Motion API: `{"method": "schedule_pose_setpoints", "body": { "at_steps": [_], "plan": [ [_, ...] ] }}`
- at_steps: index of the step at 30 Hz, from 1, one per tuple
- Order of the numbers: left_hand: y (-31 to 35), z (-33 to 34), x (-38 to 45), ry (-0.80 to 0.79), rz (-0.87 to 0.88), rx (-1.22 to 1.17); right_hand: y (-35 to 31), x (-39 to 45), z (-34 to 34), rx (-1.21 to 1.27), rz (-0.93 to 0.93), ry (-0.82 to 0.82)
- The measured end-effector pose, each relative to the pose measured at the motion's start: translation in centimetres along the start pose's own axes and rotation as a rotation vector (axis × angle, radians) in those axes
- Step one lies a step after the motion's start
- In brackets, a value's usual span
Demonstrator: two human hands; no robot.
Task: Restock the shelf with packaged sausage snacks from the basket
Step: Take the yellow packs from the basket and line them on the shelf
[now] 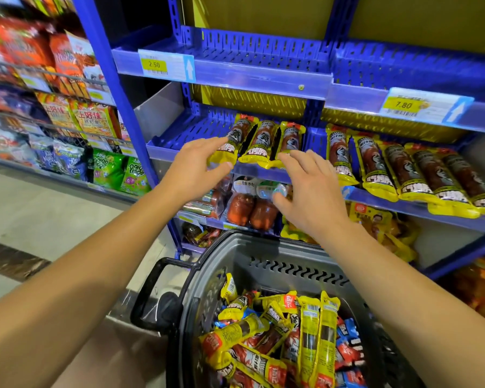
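While both hands hover with fingers spread, left hand (pixel 192 166) and right hand (pixel 310 189) touch three yellow sausage packs (pixel 259 142) on the blue shelf (pixel 179 138); more fill the grey basket (pixel 263 256) below.

Bare shelf (pixel 179 133) left of 3 sausage packs (pixel 259 142) – open room (price rail (pixel 263 79) overhead).

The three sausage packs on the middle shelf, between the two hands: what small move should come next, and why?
Probably nudge the three sausage packs straight and back. The left hand and right hand are both open at their front ends, holding nothing, and the ends overhang the shelf edge. After that, reach down to the basket, which holds many more.
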State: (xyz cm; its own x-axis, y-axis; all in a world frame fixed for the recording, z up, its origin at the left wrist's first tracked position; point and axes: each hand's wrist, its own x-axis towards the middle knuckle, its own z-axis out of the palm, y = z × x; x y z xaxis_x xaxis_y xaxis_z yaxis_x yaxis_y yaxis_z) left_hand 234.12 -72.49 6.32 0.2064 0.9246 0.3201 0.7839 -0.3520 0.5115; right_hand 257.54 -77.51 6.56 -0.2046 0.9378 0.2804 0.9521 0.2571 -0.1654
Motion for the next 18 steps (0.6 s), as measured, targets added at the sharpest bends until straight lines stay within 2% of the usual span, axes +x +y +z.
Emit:
{"method": "schedule_pose_setpoints", "body": {
  "at_steps": [3,6,13,16,18],
  "plan": [
    [1.9,0.7,-4.4,0.091,0.028,-0.067,-1.0,-4.4,0.7,0.066,-0.038,0.016],
    [3.4,2.8,-9.2,0.059,-0.003,-0.094,-0.9,-9.2,2.5,0.153,-0.041,-0.024],
    [2.7,10.7,-18.4,-0.303,-0.167,-0.059,2.2,-18.4,7.9,0.138,0.088,-0.346],
    [0.9,14.3,-21.6,-0.396,-0.181,0.003,3.6,-21.2,9.5,0.136,0.130,-0.432],
    [0.5,15.9,-22.9,-0.488,-0.255,0.018,4.2,-22.4,10.5,0.147,0.157,-0.467]
  ]
}}
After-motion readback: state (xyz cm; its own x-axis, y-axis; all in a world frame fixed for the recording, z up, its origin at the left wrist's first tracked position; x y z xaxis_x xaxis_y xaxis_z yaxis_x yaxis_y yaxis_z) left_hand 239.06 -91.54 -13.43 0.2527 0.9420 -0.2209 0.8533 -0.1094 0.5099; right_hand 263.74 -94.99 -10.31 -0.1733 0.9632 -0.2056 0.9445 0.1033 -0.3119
